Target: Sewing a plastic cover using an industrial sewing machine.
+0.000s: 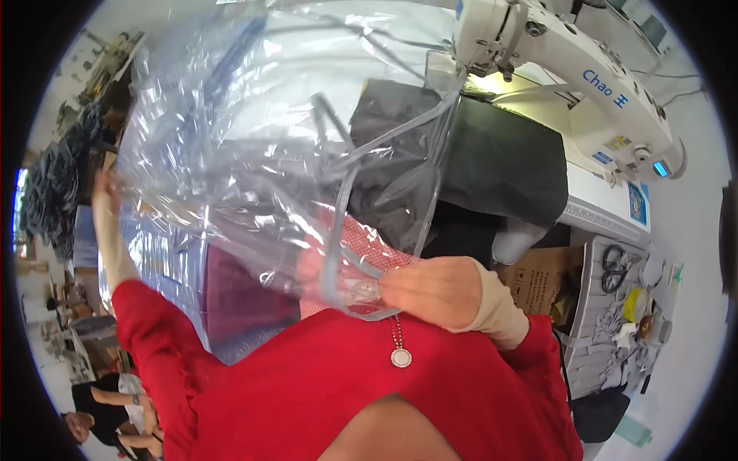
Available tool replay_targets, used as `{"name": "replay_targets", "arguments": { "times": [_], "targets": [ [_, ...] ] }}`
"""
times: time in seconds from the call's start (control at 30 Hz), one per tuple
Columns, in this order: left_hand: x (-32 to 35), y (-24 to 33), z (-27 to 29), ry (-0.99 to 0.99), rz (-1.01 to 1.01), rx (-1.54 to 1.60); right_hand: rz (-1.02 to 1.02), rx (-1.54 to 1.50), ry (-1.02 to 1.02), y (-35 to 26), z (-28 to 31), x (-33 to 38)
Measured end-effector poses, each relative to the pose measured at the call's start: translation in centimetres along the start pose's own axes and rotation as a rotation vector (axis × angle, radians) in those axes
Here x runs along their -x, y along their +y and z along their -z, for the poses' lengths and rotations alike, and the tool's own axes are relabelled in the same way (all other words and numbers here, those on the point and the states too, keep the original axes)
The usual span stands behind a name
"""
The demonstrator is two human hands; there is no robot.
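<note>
A large clear plastic sheet (254,165) with grey binding strip (344,207) along its edges spreads in front of me, creased and shiny. My right hand (434,292) is closed on its bound near edge, close to my chest, fingers pressed together. Far out to the left, my left hand (106,192) is at the sheet's other side; it is small and blurred, and folds in the plastic run toward it, so it appears to grip it. Bound edges of the sheet run up to the needle area of a white sewing machine (569,61), across dark grey cloth (500,154).
Scissors (613,269) and scraps lie in a grey tray (588,307) at the right, beside a cardboard box (544,284). A dark heap of strips (61,180) hangs at the left. Another person (108,407) is at the lower left.
</note>
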State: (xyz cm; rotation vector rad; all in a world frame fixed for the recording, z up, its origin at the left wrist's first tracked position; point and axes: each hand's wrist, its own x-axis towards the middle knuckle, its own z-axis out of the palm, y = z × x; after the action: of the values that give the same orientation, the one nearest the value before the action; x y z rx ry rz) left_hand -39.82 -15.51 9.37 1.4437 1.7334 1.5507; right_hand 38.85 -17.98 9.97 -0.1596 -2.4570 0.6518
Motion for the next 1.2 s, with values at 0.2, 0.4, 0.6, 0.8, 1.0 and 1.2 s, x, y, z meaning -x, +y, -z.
{"name": "replay_targets", "arguments": {
  "times": [0.2, 0.4, 0.6, 0.8, 1.0, 1.2],
  "targets": [
    [7.7, 6.3, -14.6, -0.376, 0.329, -0.359, -0.087, 0.221, 0.059, -1.5, -0.4, 2.3],
    [8.3, 4.2, -12.5, -0.155, 0.67, -0.086, -0.205, 0.14, 0.134, -1.0, -0.5, 3.8],
    [4.9, 9.1, -9.3, -0.064, 0.393, -0.12, -0.272, -0.025, 0.241, 0.4, -1.6, 5.4],
    [9.7, 18.2, -17.1, 0.244, -0.051, -0.275, -0.152, 0.041, 0.121, 1.7, -4.6, 5.5],
    [10.3, 8.9, -10.1, 0.067, 0.343, -0.619, -0.148, 0.197, 0.281, 1.4, -5.6, 4.6],
    [6.0, 3.1, -2.2, -0.06, 0.505, -0.406, -0.392, 0.294, 0.626, 3.6, -11.5, 6.9]
  ]
}}
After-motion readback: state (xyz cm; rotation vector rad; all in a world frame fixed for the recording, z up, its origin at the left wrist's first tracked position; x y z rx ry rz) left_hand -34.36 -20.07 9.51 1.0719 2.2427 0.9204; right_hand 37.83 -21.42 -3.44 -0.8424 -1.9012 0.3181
